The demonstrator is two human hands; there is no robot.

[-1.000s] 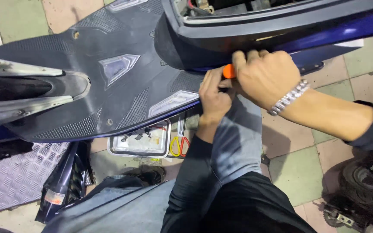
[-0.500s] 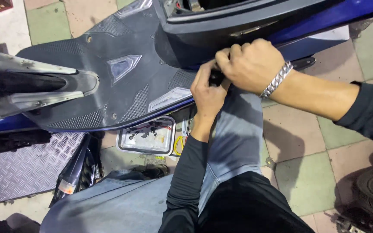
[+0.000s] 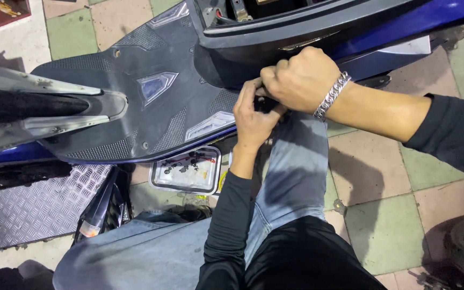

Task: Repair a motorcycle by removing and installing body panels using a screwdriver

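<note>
Head view is showing the person's bent knee in light jeans (image 3: 291, 177) filling the near ground, with a shallow metal tray (image 3: 189, 171) of small screws lying on the tiled floor just beside it, under the edge of the scooter. Above the knee, the left hand (image 3: 253, 115) is curling up against the dark footboard (image 3: 151, 96), fingers closed around something small and dark that cannot be made out. The right hand (image 3: 302, 78), wearing a chain bracelet (image 3: 331, 95), is clenching into a fist touching the left, pressed to the lower edge of the blue side panel (image 3: 382, 32). The orange handle seen a second ago between the hands is no longer showing, and both hands are sitting higher in view.
</note>
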